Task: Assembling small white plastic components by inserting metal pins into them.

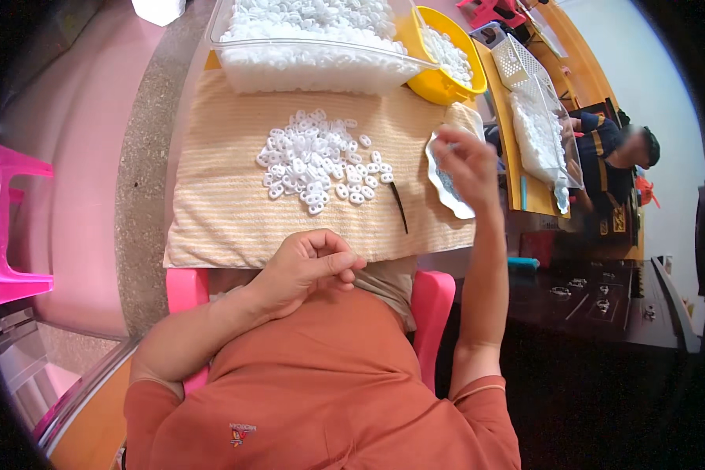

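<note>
My left hand (319,265) is closed above my lap at the table's near edge. Its thumb and forefinger press together, and whatever they pinch is too small to make out. Over a white wavy-edged dish (445,188) at the right of the table hovers my right hand (470,166); its fingers are bent and smeared by motion. Small greyish bits seem to lie in that dish, partly covered by the hand. A loose pile of small white oval plastic pieces with two holes (301,157) spreads over the striped cloth (219,211). Beside it lies a thin black stick-like tool (399,207).
A clear plastic bin (313,70) full of white pieces stands at the far side, beside a yellow basin (478,74) holding more. On the right, a person (615,160) sits by another table with a filled clear container (536,141). A pink stool (8,227) stands left.
</note>
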Demonstrator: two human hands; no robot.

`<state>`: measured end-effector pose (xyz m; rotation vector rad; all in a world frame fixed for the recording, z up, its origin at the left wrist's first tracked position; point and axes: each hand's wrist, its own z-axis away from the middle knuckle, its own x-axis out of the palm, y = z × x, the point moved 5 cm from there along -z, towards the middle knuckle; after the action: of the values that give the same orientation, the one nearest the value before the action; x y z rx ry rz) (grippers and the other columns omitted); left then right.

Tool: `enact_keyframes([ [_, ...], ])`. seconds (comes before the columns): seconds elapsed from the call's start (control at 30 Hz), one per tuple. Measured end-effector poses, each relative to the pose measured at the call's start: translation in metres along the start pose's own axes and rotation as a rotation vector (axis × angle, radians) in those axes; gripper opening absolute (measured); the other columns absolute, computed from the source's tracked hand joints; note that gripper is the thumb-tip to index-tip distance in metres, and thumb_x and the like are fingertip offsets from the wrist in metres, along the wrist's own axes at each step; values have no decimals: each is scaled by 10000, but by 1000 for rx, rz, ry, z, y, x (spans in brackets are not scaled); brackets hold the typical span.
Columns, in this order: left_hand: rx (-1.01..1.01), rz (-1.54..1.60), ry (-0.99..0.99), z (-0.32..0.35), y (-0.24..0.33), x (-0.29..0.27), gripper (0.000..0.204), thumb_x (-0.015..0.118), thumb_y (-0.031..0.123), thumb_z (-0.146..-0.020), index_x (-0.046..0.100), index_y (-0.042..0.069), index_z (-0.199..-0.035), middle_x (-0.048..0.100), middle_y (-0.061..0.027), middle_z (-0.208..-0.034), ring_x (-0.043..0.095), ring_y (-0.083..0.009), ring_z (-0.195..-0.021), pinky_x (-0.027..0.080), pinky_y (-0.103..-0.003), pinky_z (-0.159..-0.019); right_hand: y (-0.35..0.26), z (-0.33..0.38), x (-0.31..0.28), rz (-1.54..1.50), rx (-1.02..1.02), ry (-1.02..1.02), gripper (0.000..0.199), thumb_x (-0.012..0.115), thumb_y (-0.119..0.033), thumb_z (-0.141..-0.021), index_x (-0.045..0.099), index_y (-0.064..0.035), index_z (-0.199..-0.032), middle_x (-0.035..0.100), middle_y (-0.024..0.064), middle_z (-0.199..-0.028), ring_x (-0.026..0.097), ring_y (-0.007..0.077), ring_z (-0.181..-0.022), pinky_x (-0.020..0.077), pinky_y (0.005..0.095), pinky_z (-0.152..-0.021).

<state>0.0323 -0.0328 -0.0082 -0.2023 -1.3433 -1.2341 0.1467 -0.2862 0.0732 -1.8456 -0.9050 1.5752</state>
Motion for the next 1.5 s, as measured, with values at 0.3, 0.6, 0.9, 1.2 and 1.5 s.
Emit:
enact_keyframes([
  [0.3,0,-29,12,-1,-3,1,90,635,108,-893,589,43,-936,660,-101,-953,631,-114,-758,565,-281,-668,-2,68,20,244,-37,-97,148,666,-1,-811,661,2,-959,615,46,-784,557,102,-658,448,242,-595],
  [0.6,-10,-43,19,-1,-2,1,99,640,128,-893,592,54,-938,657,-87,-953,630,-108,-771,565,-283,-670,-2,77,24,451,-148,-94,169,680,-39,-784,664,-8,-949,631,109,-859,628,229,-709,487,312,-614],
  [0.9,4,-31,23,-3,-4,-3,101,635,128,-897,588,50,-937,657,-90,-954,630,-114,-767,560,-279,-685,-29,65,59,334,-205,-110,148,672,-67,-800,669,-31,-944,632,98,-865,625,247,-711,481,327,-616],
  [1.2,5,-28,27,-2,-3,-2,105,632,125,-898,580,49,-948,655,-90,-963,626,-113,-780,557,-278,-697,-32,64,82,467,-228,-215,114,683,-125,-794,684,-62,-889,634,92,-870,626,287,-744,482,367,-652],
  [1.5,-6,-1,44,-2,-5,-1,111,651,123,-887,593,43,-936,657,-83,-943,618,-94,-744,540,-250,-660,-33,62,69,357,-209,-96,136,678,-55,-767,680,-32,-901,642,107,-863,635,281,-756,494,346,-673],
])
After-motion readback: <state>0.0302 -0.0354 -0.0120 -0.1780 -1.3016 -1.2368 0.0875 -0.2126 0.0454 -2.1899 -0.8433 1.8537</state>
